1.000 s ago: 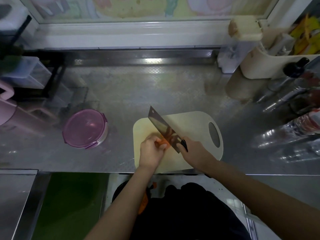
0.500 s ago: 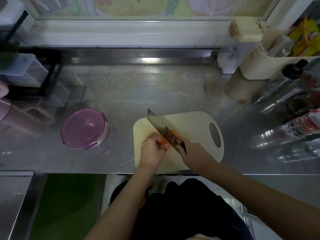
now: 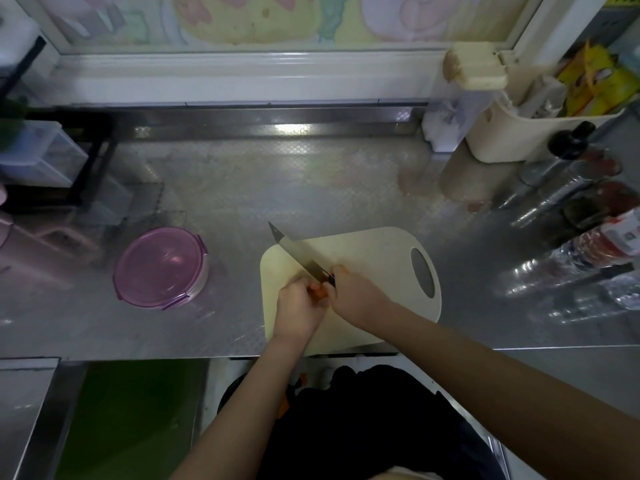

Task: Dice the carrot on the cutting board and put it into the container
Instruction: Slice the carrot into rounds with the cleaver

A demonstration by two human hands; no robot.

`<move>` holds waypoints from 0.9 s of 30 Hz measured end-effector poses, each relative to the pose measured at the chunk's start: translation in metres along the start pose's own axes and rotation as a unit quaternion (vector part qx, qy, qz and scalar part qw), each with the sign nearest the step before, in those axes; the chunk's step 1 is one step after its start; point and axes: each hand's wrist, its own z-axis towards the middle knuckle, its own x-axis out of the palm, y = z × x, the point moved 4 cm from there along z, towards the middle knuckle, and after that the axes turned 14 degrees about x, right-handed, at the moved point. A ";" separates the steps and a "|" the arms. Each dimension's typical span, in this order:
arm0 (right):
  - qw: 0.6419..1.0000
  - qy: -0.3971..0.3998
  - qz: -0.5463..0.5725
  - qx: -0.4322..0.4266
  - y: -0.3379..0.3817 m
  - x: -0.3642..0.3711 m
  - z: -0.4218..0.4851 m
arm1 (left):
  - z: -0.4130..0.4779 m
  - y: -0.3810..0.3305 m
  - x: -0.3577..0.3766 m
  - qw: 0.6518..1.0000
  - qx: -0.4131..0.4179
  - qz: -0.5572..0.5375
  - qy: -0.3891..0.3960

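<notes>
A cream cutting board (image 3: 377, 258) with an oval handle hole lies at the steel counter's front edge. My left hand (image 3: 298, 308) holds the carrot (image 3: 318, 293) down on the board; only a small orange bit shows between my hands. My right hand (image 3: 353, 294) grips the handle of a cleaver (image 3: 300, 255), whose blade lies low over the carrot and points up and to the left. A round container (image 3: 160, 266) with a purple lid clipped on stands on the counter to the left of the board.
A cream bin (image 3: 512, 140) with packets and a lidded box stand at the back right. Several bottles (image 3: 588, 244) lie along the right side. A black rack with clear drawers (image 3: 45, 157) stands at the left. The steel counter (image 3: 277, 188) stretches behind the board.
The cleaver has tipped from a raised, broad-faced tilt to a low, edge-on position over the carrot. My hands have drawn closer together on the board.
</notes>
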 end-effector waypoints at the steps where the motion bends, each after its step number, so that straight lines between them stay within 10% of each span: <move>1: 1.000 0.000 0.002 0.000 0.000 -0.001 0.001 | 0.001 0.000 0.001 1.000 -0.001 0.003 0.001; 27: 0.999 0.004 0.036 0.004 -0.044 0.015 -0.018 | 0.006 -0.007 -0.004 0.999 -0.017 0.006 0.027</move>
